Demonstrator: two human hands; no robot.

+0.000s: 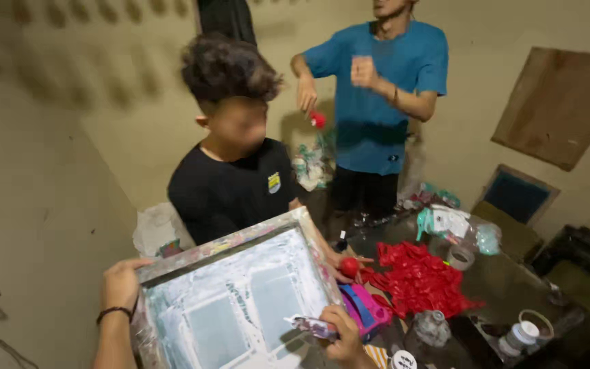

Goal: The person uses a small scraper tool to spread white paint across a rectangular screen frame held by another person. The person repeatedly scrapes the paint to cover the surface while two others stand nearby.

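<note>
Left hand (121,283) clenched on the upper left corner of the screen-printing frame (230,301), holding it tilted up off the tabletop (507,283), presumably so the mesh stays clear of the work below. Right hand (343,335) grasps a small paint-smeared scraper (308,326), its tip resting on the frame's lower right edge, apparently placed to reach the white-coated mesh. Pink and blue sheet (367,307) lies just beside the frame, under its right side. Heap of red balloons (418,277) near, further right. We note a person in a black shirt (230,191) across the frame, one hand touching a red ball (349,266). A person in a blue shirt (377,89) stands behind.
</note>
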